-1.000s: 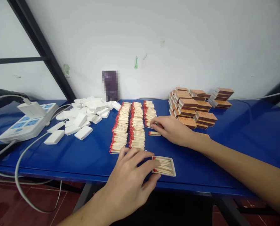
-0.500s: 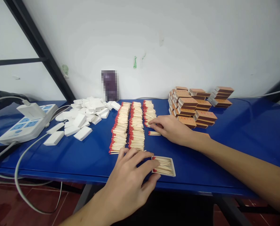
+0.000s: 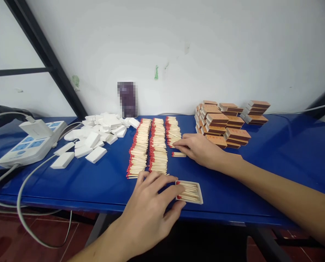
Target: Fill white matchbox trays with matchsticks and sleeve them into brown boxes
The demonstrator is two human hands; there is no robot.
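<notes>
My left hand [image 3: 151, 205] grips the left end of a small white matchbox tray [image 3: 201, 198], one finger resting over the red-headed matches [image 3: 191, 192] inside. The tray is at the table's front edge. Farther back, my right hand [image 3: 199, 149] has thumb and forefinger pinched on matches at the near end of the right-hand row of matches [image 3: 173, 129]. A few loose matches [image 3: 179, 154] lie just below those fingertips. Two longer rows, a middle row [image 3: 158, 142] and a left row [image 3: 140, 145], stretch beside it, red heads to the left.
White empty-looking trays [image 3: 105, 127] are heaped at the left. Stacked orange-brown matchboxes [image 3: 217, 118] stand at the back right. A white power strip [image 3: 28, 149] with cables sits at the far left. A blurred dark purple object [image 3: 128, 100] leans against the wall.
Almost nothing differs. My right fingertips have closed in slightly at the near end of the right-hand match row; my left hand stays on the tray.
</notes>
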